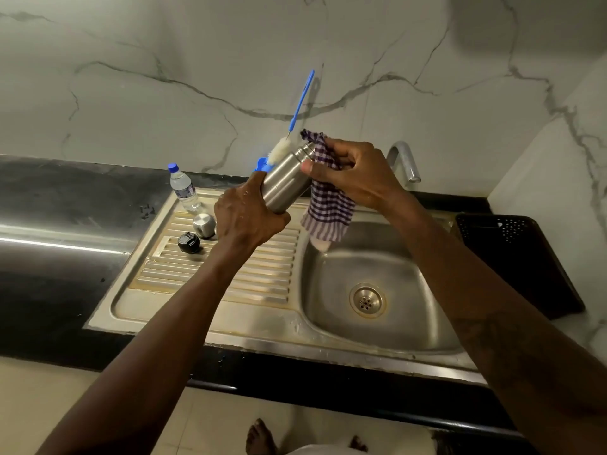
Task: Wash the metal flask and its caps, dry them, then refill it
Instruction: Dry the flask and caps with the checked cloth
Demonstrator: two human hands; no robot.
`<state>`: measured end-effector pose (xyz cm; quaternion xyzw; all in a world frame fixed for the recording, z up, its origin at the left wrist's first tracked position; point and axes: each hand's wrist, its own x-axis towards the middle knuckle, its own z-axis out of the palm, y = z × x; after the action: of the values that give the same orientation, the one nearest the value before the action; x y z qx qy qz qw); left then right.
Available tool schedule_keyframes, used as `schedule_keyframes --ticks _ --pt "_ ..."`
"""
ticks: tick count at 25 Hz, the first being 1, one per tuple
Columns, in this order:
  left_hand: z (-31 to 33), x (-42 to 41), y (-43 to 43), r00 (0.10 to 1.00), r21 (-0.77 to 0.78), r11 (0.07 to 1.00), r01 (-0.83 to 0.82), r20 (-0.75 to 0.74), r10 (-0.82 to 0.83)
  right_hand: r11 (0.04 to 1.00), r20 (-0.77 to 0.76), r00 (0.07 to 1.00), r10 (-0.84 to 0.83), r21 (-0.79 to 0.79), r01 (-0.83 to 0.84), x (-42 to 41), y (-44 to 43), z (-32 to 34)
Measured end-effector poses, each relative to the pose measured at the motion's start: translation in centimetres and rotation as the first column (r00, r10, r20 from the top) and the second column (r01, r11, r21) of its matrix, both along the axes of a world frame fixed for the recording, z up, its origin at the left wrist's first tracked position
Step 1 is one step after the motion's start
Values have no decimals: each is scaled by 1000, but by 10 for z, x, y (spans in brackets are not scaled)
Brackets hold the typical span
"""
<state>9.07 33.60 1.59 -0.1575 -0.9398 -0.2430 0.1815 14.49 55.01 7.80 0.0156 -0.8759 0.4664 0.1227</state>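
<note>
Through the head camera I see a metal flask (285, 182) held in the air above where the drainboard (256, 277) meets the sink basin (427, 290). It is uncapped and tilted, base down to the left and narrow threaded mouth up to the right. The left hand (248, 218) wraps the lower body, fingers curled firmly round it. The right hand (351, 174) sits at the mouth end, fingers curled and pinching a purple-and-white checked cloth (328, 211) against the neck, thumb tip touching the flask's shoulder; the loose cloth hangs over the basin. So the long axis runs from left hand up to right hand, and the right is nearer the opening, which I judge is being dried. I would keep the left as anchor and let the right work the cloth round the neck. I cannot tell whether any cloth is inside the mouth. On the ribbed drainboard, left of the left hand, lie a round steel cap (204, 224) and just beside it a black cap (188, 242). Behind them stands a plastic water bottle (184, 188). A blue-handled bottle brush (300, 100) leans on the marble wall behind the flask, and the tap (404, 159) curves behind the right hand
</note>
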Motion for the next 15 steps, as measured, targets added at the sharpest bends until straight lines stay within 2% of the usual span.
schedule_keyframes --ticks 2,4,6,7,8,9,10,11,12,13,15 --pt "-3 -4 -6 998 0 999 43 -50 -43 993 25 996 87 73 -89 2 7 3" --pt "-7 -8 -11 989 -50 995 89 -118 -94 980 119 984 129 139 -145 -1 11 11" --pt "-9 -12 -16 975 -113 989 98 -190 -118 977 241 958 153 108 -183 -8 14 18" --pt "-10 -15 -21 966 -121 988 91 -232 -117 982 286 942 178 7 -187 -10 15 18" --pt "-10 -18 -25 953 -125 989 80 -280 -112 970 327 919 222 -174 -172 -10 16 16" --pt "-9 -20 -28 935 -132 989 70 -336 -111 908 363 886 289 -397 -134 -9 17 13" --pt "-8 -22 -30 910 -146 988 56 -399 -111 808 382 851 361 -584 -80 -8 18 9" --pt "-5 -25 -31 884 -165 986 38 -454 -110 712 378 832 407 -702 -30 -5 16 4" --pt "0 -26 -32 871 -177 984 23 -480 -107 662 360 835 416 -750 -6 -3 11 -3" --pt "6 -28 -33 877 -177 984 24 -469 -106 676 332 861 385 -737 -18 0 4 -7" --pt "16 -32 -35 935 -155 984 87 -327 -134 839 193 953 232 -536 -96 2 -10 -11"
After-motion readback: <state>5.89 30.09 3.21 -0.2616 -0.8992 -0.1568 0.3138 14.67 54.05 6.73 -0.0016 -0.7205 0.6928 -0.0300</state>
